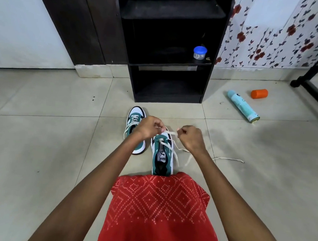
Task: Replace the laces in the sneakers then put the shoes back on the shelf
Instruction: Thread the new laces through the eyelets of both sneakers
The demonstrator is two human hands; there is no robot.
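Two green-and-white sneakers stand on the tiled floor in front of me. The near sneaker (162, 157) points away from me, its heel at my red garment. A cream lace (170, 133) runs through its front eyelets, and loose ends trail to the right across the floor (228, 159). My left hand (148, 127) pinches one part of this lace above the toe. My right hand (191, 138) pinches the other part and holds it taut. The far sneaker (135, 122) lies to the left, partly hidden by my left hand, laced with loose ends.
A black shelf unit (168, 65) stands straight ahead against the wall, with a blue-lidded jar (200, 53) on its middle shelf. A light blue spray can (242, 106) and an orange cap (259, 93) lie on the floor at right. A black stand leg (311, 87) is far right.
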